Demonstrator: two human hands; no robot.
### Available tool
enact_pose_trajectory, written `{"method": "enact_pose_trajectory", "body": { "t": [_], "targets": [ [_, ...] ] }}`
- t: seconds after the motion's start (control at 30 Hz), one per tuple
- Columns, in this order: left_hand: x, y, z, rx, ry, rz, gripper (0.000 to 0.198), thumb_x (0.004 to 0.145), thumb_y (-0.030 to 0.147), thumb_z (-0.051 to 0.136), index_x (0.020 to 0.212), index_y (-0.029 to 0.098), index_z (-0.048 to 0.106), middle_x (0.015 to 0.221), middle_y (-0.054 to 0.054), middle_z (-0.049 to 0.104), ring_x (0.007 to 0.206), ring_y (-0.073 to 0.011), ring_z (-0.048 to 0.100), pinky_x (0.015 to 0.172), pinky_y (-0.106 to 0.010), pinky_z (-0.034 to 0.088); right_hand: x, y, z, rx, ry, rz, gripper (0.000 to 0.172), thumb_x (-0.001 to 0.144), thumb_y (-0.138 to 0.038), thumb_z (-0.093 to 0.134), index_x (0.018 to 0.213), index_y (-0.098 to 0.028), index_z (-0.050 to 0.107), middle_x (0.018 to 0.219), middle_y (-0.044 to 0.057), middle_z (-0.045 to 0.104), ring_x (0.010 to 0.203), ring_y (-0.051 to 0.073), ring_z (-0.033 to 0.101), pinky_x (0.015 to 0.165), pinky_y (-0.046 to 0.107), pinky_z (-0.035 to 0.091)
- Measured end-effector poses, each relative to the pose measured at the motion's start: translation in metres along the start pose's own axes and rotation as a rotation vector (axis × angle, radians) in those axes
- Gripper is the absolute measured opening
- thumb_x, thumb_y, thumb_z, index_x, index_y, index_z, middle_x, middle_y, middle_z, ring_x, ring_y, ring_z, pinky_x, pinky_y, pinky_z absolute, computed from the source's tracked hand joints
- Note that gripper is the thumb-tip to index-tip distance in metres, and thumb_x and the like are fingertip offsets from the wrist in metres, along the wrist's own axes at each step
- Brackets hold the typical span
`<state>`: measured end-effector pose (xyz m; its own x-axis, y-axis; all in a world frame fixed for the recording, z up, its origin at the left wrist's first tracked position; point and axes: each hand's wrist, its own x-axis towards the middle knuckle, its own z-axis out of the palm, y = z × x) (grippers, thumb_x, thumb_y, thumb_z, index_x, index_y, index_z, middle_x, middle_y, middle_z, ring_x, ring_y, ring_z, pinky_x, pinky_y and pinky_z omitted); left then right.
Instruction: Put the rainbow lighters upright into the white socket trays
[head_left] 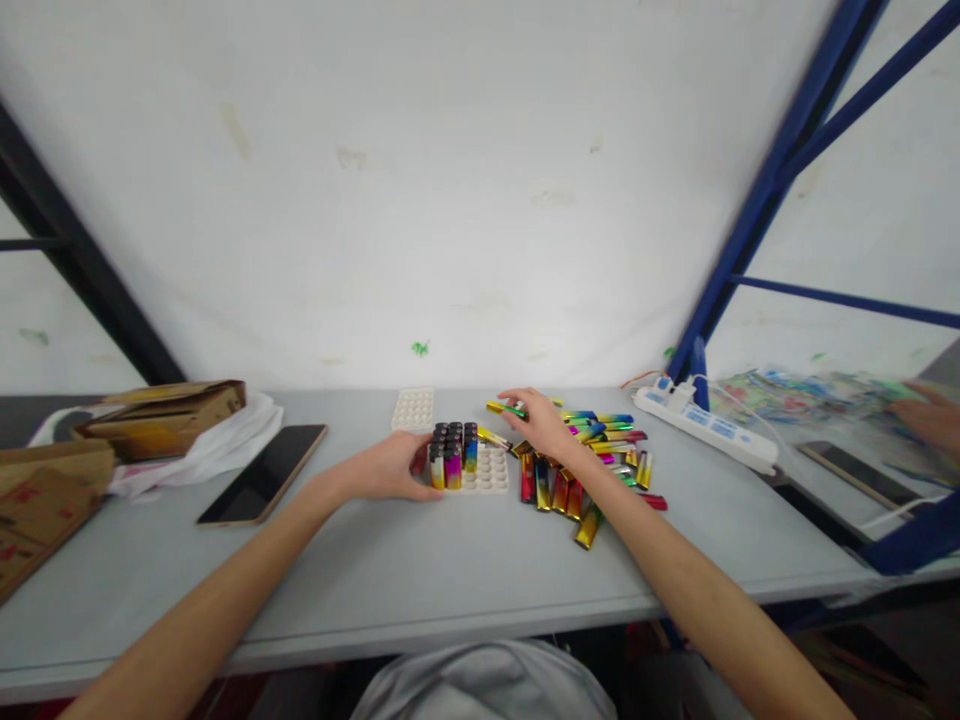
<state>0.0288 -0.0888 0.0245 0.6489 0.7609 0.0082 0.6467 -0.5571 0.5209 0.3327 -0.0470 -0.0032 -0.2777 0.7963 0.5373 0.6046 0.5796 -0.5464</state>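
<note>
Lighters stand in a tray on a grey counter against a marked white wall

The grey counter (pixel 360 590) runs along a white wall (pixel 465 200) with tan scuffs and a small green mark (pixel 420 348). A black post (pixel 75 265) slants at the left; blue framing (pixel 750 230) rises at the right. At the left end sit cardboard boxes (pixel 45 510) and a white plastic bag (pixel 244 445), with a dark-screened phone (pixel 262 475) lying beside them.

Near the middle, a pale tray (pixel 487 482) holds a block of upright, black-topped pieces that look like lighters (pixel 453 468), filling its left part; the round hollows on the right show. Another pale tray (pixel 412 409) lies behind it, near the wall. A loose heap of shiny red, gold, green and blue lighters (pixel 559 490) spreads to the right of the front tray.

The left hand (pixel 394 467) curves around the block's left side, thumb and fingers parted; whether its grip actually has hold is impossible to tell. The right hand (pixel 541 420), above the back of the heap, has its grip closed on a yellow-green lighter (pixel 496 407).

Farther right lie a white power strip (pixel 709 430) and, beyond the blue framing, a second phone (pixel 859 470), blurred plastic packets (pixel 780 398) and another person's hand (pixel 930 415).
</note>
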Motion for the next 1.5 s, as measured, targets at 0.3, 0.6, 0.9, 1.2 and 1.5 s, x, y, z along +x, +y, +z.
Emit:
{"method": "enact_pose_trajectory", "body": {
  "t": [0.3,0.6,0.9,1.2,1.5],
  "targets": [
    [0.002,0.005,0.002,0.038,0.027,-0.022,0.046,0.070,0.052,0.078,0.099,0.021,0.061,0.082,-0.001,0.065,0.072,-0.0201,0.060,0.064,-0.030,0.046,0.001,-0.023,0.002,0.755,0.124,0.325,0.048,0.076,-0.064,0.078,0.092,-0.019,0.070,0.080,-0.001,0.066,0.076,0.015,0.060,0.072,0.027,0.051],
    [0.006,0.003,0.009,0.091,0.056,-0.035,0.048,0.070,0.058,0.078,0.094,0.021,0.058,0.081,-0.004,0.065,0.071,-0.0224,0.061,0.063,-0.033,0.044,-0.005,-0.053,0.001,0.995,-0.029,0.360,0.051,0.083,-0.071,0.069,0.098,-0.025,0.054,0.062,-0.011,0.042,0.046,0.007,0.029,0.045,0.019,0.025],
    [0.005,0.001,0.008,0.117,0.050,-0.035,0.049,0.071,0.061,0.077,0.093,0.021,0.057,0.082,-0.004,0.066,0.072,-0.0227,0.062,0.064,-0.032,0.044,-0.009,-0.057,0.005,0.786,0.079,0.481,0.060,0.093,-0.070,0.046,0.057,-0.024,0.036,0.050,-0.006,0.026,0.044,0.008,0.018,0.042,0.025,0.014],
    [0.005,0.004,0.008,0.110,0.061,-0.025,0.049,0.071,0.060,0.076,0.094,0.021,0.057,0.082,-0.003,0.066,0.070,-0.0215,0.061,0.063,-0.030,0.044,-0.012,-0.060,0.007,0.785,-0.031,0.459,0.060,0.094,-0.074,0.046,0.062,-0.023,0.040,0.052,-0.008,0.024,0.045,0.008,0.018,0.043,0.024,0.014],
    [0.004,0.009,0.006,0.098,0.044,-0.021,0.049,0.073,0.058,0.075,0.098,0.019,0.061,0.080,-0.001,0.065,0.071,-0.0209,0.061,0.064,-0.029,0.043,-0.019,-0.064,-0.012,0.263,-0.054,0.001,0.046,0.108,-0.059,0.037,0.101,-0.021,0.062,0.075,-0.001,0.056,0.069,0.016,0.054,0.070,0.030,0.044]
  ]
}}
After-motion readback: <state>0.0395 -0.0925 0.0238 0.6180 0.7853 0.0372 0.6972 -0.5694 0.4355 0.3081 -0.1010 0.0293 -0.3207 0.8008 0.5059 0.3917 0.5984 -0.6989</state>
